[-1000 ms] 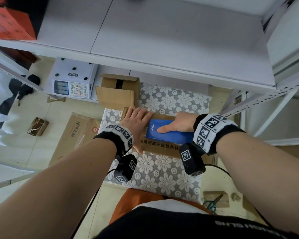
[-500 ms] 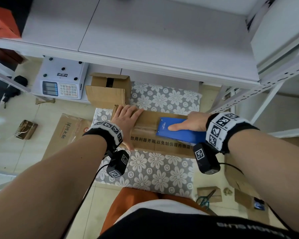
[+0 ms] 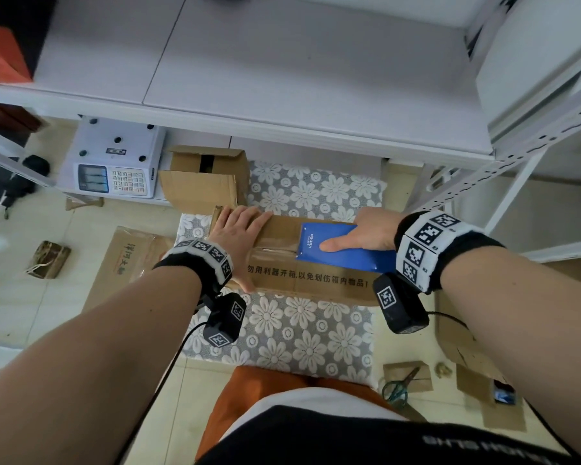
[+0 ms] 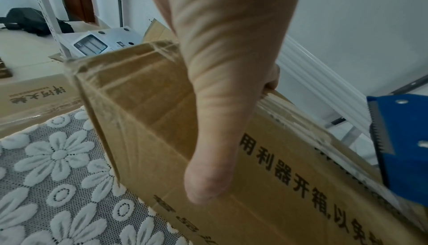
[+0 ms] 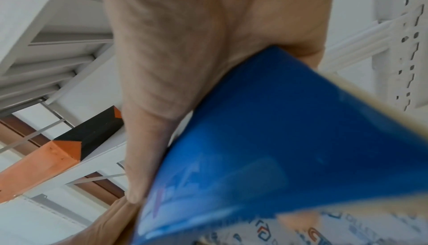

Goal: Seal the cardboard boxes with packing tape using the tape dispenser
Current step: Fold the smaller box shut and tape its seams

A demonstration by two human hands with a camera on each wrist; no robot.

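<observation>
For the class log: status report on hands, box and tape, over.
Left hand flat on cardboard box. Right hand holds blue tape dispenser on top. Nothing blocking.

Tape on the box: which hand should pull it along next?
Probably the right hand: it already grips the blue tape dispenser on the box. The left hand lies flat, holding the box down.

Even, soft daylight, no hard shadows; head view sharp centrally with wide-angle bending at the shelf (image 3: 282, 78) edges, left wrist view slightly soft, right wrist view heavily blurred on the blue tape dispenser (image 5: 289, 139).
</observation>
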